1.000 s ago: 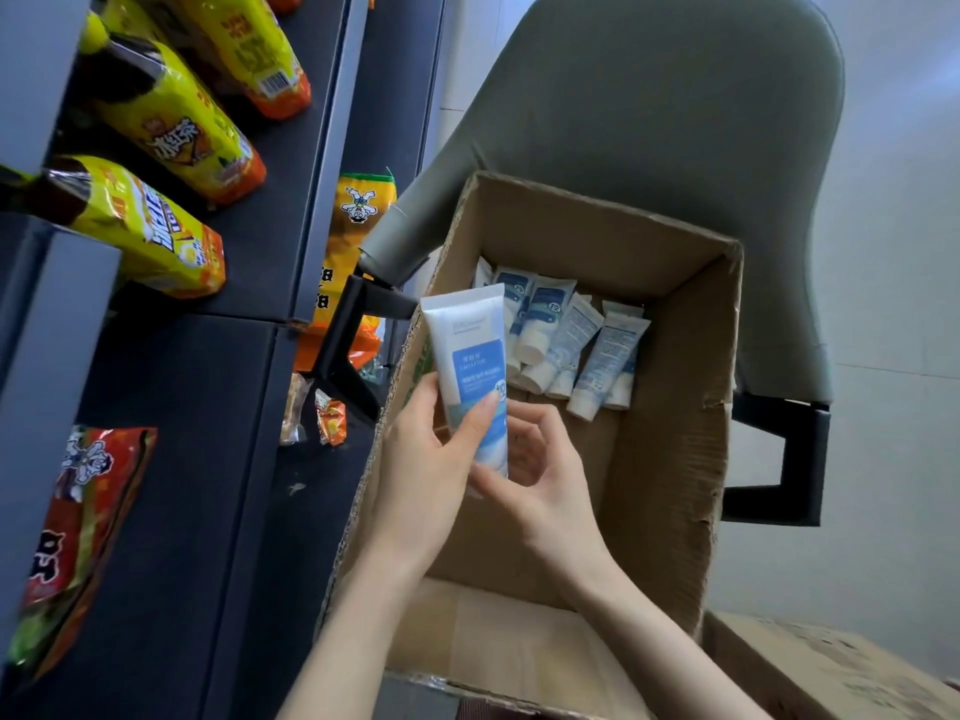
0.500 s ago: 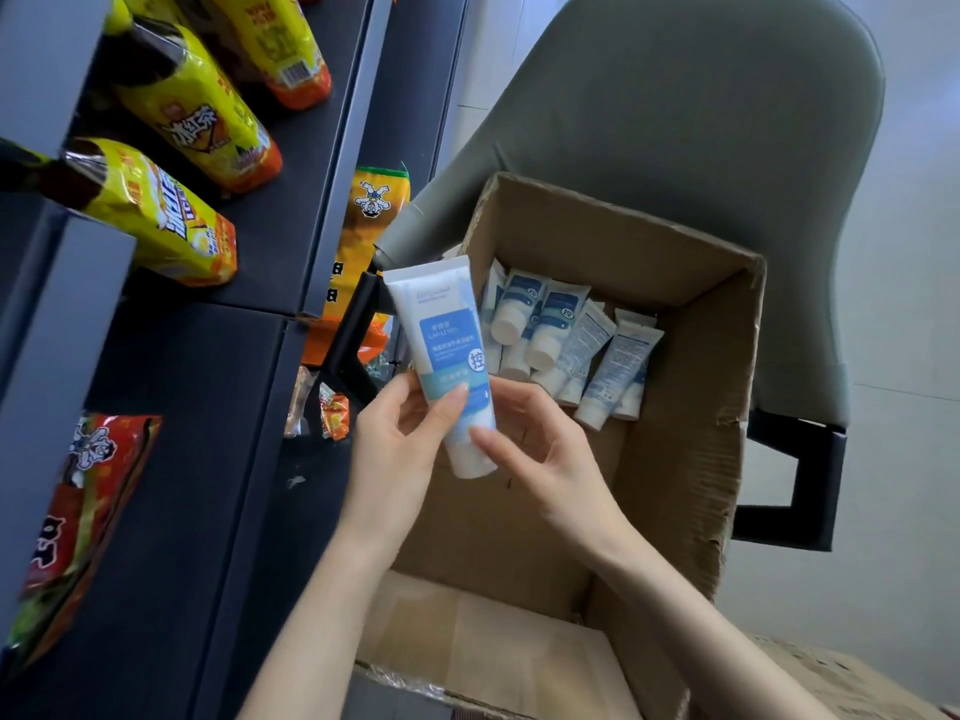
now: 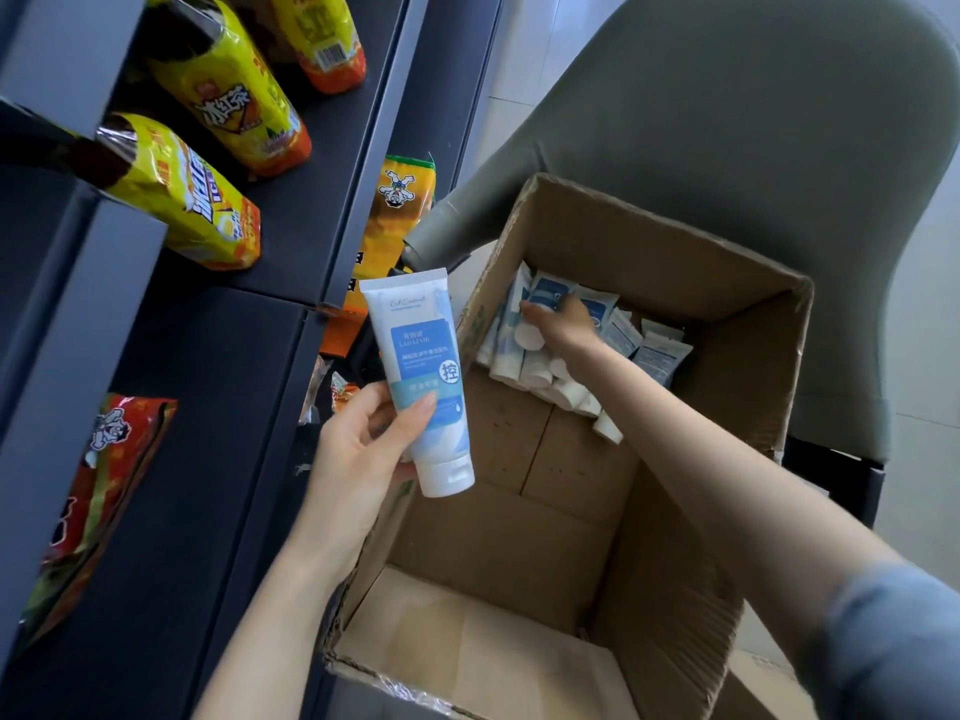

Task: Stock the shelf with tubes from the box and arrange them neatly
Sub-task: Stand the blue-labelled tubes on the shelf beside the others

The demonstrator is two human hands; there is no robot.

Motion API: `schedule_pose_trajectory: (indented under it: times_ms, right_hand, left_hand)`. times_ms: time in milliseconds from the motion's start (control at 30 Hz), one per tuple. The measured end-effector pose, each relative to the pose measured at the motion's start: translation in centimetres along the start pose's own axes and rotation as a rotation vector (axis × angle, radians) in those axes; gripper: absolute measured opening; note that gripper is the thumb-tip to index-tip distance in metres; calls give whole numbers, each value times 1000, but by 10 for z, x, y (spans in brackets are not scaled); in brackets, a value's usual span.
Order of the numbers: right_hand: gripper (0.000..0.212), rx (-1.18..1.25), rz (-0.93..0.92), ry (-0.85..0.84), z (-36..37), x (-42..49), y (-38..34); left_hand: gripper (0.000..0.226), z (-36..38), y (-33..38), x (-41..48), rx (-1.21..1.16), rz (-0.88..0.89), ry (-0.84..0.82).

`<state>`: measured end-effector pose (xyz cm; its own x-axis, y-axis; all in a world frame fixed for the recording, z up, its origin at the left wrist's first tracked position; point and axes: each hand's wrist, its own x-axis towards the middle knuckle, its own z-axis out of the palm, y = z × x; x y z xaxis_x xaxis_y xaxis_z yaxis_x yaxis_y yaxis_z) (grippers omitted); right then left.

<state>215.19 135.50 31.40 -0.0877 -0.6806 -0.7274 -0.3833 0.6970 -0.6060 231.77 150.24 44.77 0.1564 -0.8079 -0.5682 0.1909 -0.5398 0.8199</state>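
My left hand (image 3: 358,454) grips a white and blue tube (image 3: 421,376), cap down, just left of the open cardboard box (image 3: 737,423). Deep in the box my right hand (image 3: 561,319) reaches onto a row of the same tubes (image 3: 545,366) lying against the far wall, fingers curled over the left ones. Whether it has hold of one I cannot tell. The dark shelf (image 3: 218,387) stands to the left of the box.
Yellow drink bottles (image 3: 182,194) lie on the upper shelf and a red snack bag (image 3: 98,491) on the lower one. An orange snack bag (image 3: 395,231) sits between shelf and box. The box rests on a grey chair (image 3: 727,127).
My right hand let go of the held tube and reached forward into the box onto the row of tubes. My left hand alone now holds the tube, shifted slightly left.
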Motion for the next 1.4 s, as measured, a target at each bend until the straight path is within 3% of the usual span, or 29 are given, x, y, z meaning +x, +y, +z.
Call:
schedule_pose_trajectory:
  times_ms: [167, 400, 500, 633, 733, 833, 967, 1167, 1400]
  right_hand:
    - [52, 1, 91, 57, 5, 19, -7]
    - [69, 88, 177, -137, -12, 13, -6]
    - [60, 190, 208, -203, -19, 3, -5]
    - [28, 347, 238, -360, -25, -30, 2]
    - [49, 572, 236, -406, -29, -63, 10]
    - [60, 660, 162, -500, -32, -103, 11]
    - [60, 629, 25, -683, -38, -159, 8]
    - [58, 533, -156, -759, -41, -243, 1]
    - [51, 468, -374, -698, -44, -330, -28]
  left_hand:
    - [32, -6, -2, -2, -19, -7, 27]
    - [45, -14, -3, -5, -49, -55, 39]
    - [44, -17, -4, -10, -56, -54, 43]
    - [43, -22, -5, -21, -64, -28, 62]
    - [42, -25, -3, -32, -57, -2, 69]
    - [38, -28, 1, -46, -58, 27, 68]
    - [32, -29, 11, -71, -38, 82, 49]
    - [27, -38, 34, -130, 6, 202, 32]
    - [32, -57, 78, -205, 1, 371, 46]
